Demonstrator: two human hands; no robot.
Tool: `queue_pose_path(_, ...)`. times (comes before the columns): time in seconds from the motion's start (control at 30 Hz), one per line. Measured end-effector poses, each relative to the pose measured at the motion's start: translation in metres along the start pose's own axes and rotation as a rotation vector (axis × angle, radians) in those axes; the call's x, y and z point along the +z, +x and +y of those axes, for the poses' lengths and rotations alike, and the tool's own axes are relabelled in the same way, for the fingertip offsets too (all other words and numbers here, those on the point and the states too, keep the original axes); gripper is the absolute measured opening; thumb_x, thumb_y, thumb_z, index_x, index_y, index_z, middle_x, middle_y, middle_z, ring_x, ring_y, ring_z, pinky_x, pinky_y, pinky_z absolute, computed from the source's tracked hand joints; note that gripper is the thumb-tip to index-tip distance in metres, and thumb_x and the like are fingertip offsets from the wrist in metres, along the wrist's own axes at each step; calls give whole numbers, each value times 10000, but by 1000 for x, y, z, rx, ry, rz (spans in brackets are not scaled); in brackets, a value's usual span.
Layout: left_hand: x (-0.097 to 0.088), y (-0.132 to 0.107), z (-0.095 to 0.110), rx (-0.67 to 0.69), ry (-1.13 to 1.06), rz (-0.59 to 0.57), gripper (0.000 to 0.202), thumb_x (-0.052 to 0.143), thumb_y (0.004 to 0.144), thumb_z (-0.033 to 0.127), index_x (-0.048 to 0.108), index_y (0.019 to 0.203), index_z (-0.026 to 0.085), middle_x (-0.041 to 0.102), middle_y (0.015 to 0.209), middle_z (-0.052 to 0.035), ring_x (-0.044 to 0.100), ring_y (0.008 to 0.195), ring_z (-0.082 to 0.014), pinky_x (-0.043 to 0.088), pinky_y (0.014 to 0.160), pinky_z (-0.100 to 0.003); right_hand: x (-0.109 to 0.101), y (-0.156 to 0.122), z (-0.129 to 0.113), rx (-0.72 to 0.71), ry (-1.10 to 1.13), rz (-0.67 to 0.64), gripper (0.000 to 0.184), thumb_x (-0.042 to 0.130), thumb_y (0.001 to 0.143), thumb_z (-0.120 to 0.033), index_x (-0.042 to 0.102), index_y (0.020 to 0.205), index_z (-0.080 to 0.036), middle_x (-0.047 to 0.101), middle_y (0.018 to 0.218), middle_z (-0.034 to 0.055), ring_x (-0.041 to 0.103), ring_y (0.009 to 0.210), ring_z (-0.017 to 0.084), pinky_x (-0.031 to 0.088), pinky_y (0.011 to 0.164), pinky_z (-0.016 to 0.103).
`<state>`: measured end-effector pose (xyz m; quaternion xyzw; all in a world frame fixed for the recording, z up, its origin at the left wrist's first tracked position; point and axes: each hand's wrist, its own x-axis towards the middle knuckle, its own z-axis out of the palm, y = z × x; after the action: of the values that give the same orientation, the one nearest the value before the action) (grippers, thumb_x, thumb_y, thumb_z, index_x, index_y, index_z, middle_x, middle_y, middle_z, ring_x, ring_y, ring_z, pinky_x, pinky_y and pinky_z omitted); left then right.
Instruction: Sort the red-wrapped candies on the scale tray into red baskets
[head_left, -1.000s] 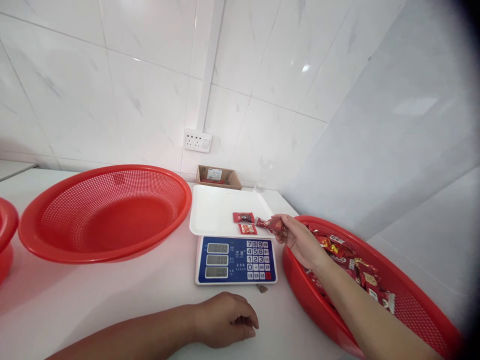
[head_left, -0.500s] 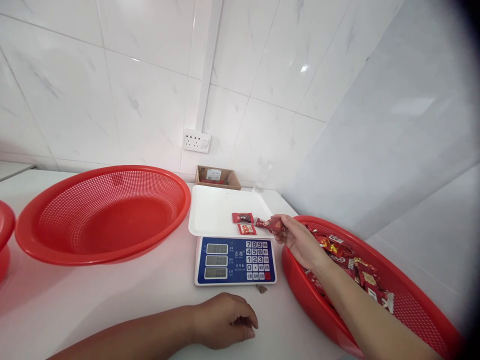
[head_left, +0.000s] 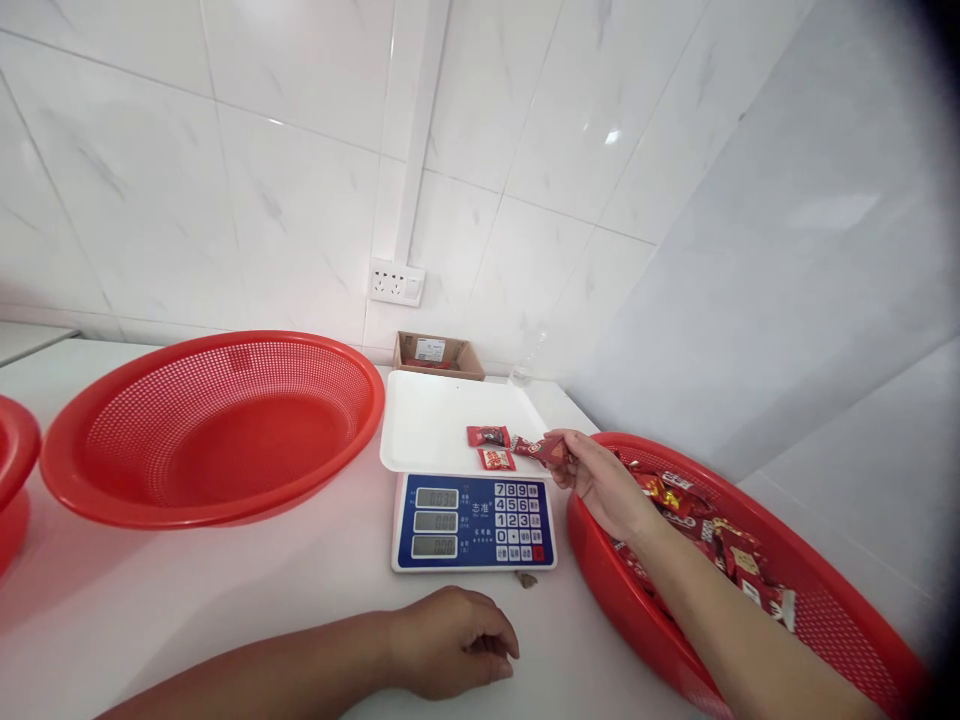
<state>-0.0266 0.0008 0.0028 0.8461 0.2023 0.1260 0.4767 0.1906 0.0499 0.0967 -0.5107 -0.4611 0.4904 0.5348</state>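
Note:
My right hand (head_left: 600,480) pinches a red snack packet (head_left: 538,450) by its right end, over the right edge of the scale's white pan (head_left: 435,415). Two small red wrapped pieces, a darker packet (head_left: 488,436) and a brighter packet (head_left: 496,459), lie on the pan beside it. The blue panel of the digital scale (head_left: 474,522) faces me, its top display reading about 0.030. In front of the scale, my left hand (head_left: 454,642) rests on the table with fingers loosely curled and nothing visible in them.
A red basket (head_left: 847,600) with several red packets stands at the right, under my right forearm. At the left is a large red basket (head_left: 262,450), with another red basket's rim (head_left: 19,450) past it. Behind the scale sits a cardboard box (head_left: 465,360). A small brown scrap (head_left: 526,580) lies near the scale.
The whole view has shifted slightly. Both hands keep their places, and the right one still holds the packet over the pan.

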Motion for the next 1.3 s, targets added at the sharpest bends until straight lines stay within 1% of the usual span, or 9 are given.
queue_pose_path(0.2, 1, 1, -2, 1, -15, 4, 261, 539, 770, 293, 649, 985, 195, 615, 879, -42, 543, 701, -112, 449, 668, -187, -1, 0, 0, -7, -7, -3, 299, 672, 676, -495, 652, 824, -235, 587, 640, -26, 479, 564, 108, 342, 526, 248)
queue_pose_path(0.5, 0, -1, 0, -14, -11, -7, 266, 535, 774, 291, 647, 998, 202, 614, 900, -44, 552, 719, -120, 458, 686, -203, 1, -1, -1, -1, -15, -7, 281, 667, 684, -490, 650, 830, -251, 596, 659, -26, 493, 588, 118, 357, 541, 253)
queue_pose_path(0.7, 0, -1, -1, -10, -3, -1, 260, 537, 774, 290, 648, 994, 206, 616, 901, -42, 552, 721, -119, 457, 690, -202, 2, -1, -3, -4, -21, -20, 280, 670, 682, -478, 646, 834, -245, 602, 659, -22, 489, 571, 116, 346, 533, 255)
queue_pose_path(0.93, 0, -2, 1, -16, -3, -4, 261, 542, 773, 285, 649, 993, 196, 618, 900, -46, 552, 718, -117, 455, 679, -195, 2, -2, -2, -18, -27, -29, 284, 679, 673, -493, 637, 731, -218, 584, 641, -23, 471, 564, 103, 343, 524, 243)
queue_pose_path(1.1, 0, -1, 1, -18, -10, -10, 259, 543, 770, 287, 652, 990, 202, 617, 895, -42, 552, 716, -116, 455, 674, -193, 2, -2, -1, -3, -44, -10, 321, 691, 648, -519, 598, 636, -213, 562, 557, -25, 470, 521, 112, 330, 492, 251)
queue_pose_path(1.23, 2, -1, -1, -13, -14, -1, 262, 543, 770, 295, 650, 991, 205, 617, 894, -40, 552, 716, -116, 457, 683, -198, 3, -1, -1, -2, -53, 24, 354, 705, 612, -552, 596, 637, -216, 549, 530, -32, 448, 486, 103, 313, 462, 245)
queue_pose_path(1.3, 3, -1, -3, -9, -15, 4, 262, 545, 768, 294, 649, 991, 205, 618, 894, -40, 552, 715, -116, 457, 679, -200, 3, -1, -1, 0, -60, 45, 377, 696, 608, -577, 606, 647, -213, 529, 495, -35, 420, 456, 96, 282, 432, 241)
